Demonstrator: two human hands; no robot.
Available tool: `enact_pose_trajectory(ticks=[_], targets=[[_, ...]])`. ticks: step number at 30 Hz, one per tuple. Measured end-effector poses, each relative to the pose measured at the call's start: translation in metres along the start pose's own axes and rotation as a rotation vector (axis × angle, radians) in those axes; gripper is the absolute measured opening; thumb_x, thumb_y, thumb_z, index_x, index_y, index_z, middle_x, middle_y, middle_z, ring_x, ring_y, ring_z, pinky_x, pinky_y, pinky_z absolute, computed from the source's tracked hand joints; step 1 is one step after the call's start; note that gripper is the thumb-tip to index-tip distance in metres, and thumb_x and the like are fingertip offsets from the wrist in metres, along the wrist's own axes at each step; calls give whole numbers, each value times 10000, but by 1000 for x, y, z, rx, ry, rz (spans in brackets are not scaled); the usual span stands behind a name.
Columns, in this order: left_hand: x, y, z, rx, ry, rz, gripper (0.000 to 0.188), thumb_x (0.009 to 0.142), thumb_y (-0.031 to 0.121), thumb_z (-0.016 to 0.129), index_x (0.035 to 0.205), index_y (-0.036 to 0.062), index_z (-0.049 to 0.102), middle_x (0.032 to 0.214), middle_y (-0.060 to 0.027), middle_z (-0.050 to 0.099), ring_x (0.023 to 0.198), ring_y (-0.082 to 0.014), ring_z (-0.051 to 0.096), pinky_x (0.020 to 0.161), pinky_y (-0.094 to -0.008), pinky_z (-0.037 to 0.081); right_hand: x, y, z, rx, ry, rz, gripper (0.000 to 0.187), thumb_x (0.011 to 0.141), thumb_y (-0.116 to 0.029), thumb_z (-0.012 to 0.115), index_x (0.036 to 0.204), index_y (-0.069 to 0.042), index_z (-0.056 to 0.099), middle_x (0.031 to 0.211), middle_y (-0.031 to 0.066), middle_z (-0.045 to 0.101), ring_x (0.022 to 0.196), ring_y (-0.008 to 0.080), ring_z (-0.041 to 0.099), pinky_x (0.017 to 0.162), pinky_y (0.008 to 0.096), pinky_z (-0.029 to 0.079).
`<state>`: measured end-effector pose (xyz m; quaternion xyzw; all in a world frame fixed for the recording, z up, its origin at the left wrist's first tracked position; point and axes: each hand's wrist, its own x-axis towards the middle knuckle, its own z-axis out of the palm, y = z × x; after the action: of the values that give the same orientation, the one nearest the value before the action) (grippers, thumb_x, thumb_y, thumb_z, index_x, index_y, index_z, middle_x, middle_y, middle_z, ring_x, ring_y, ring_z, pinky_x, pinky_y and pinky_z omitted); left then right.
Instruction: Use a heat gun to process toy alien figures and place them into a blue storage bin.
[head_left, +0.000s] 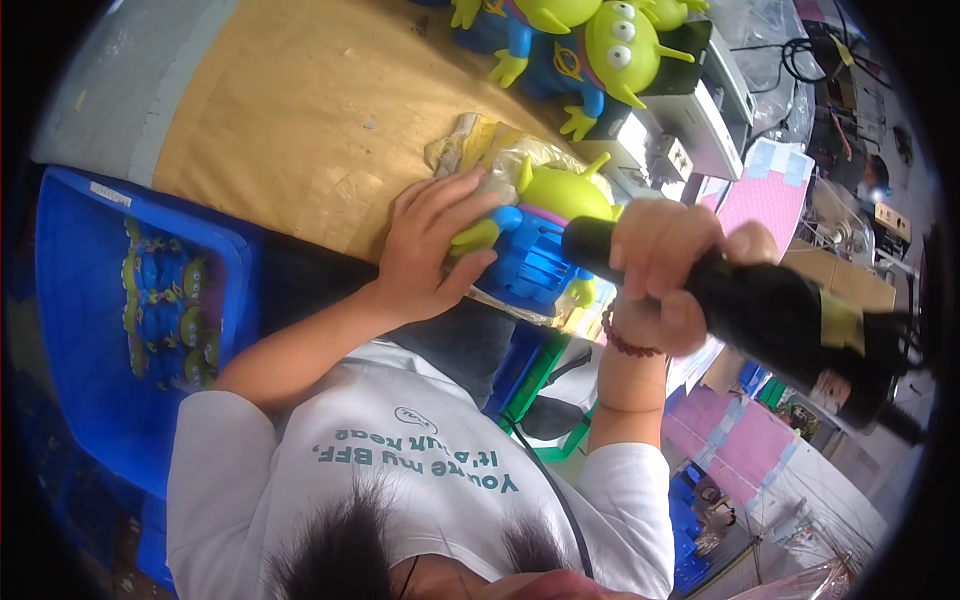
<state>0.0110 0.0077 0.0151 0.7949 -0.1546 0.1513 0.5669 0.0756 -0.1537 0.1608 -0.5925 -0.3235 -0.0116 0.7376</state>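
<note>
A green and blue three-eyed alien toy figure [541, 248] lies on crumpled clear wrapping on the bench, its ribbed blue back facing up. My left hand [432, 238] grips its side, thumb and fingers around one green arm and the blue shoulder. Wrapped in my right hand [668, 262] is a black electric screwdriver [775, 305], tilted with its front end over the toy's back. Whether its tip touches a screw is hidden.
More alien figures [590, 50] stand at the bench's far edge beside a white box-shaped device [690, 135]. At left, a blue bin [75, 240] holds several figures. A brown-covered bench top [290, 120] spreads ahead. A green-edged crate [530, 385] sits below the bench.
</note>
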Motion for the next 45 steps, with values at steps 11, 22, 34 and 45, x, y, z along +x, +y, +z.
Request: enact_pose_trajectory(ticks=[11,22,34,45], targets=[[-8,7,-5,198,-235,56,979,563,239,873,1381,86,358,1439,-197,339,1298,-394,350,1078,-479,269,-6,-19,-13,-220,68,28,470,755,84,625,1157,9,392,714,93,581,635,179,586,590,281,476],[-11,-1,5,234,-91,240,980,598,370,865,1369,89,329,1406,-248,393,1229,-421,445,1020,-484,352,31,-25,-94,-190,657,-72,232,793,-38,608,1003,16,527,666,69,549,571,166,536,576,300,462],[-13,0,7,206,-89,206,974,523,256,891,1334,90,377,1410,-226,395,1241,-398,435,1028,-491,327,2,-61,-75,-131,433,87,206,835,-59,583,1005,32,510,686,87,540,604,177,530,606,332,466],[-15,-1,10,243,-64,238,992,547,313,888,1355,93,355,1400,-225,406,1237,-395,443,1018,-488,346,34,-13,-94,-420,721,125,101,787,-90,618,749,-4,581,602,60,561,520,139,543,515,258,443]])
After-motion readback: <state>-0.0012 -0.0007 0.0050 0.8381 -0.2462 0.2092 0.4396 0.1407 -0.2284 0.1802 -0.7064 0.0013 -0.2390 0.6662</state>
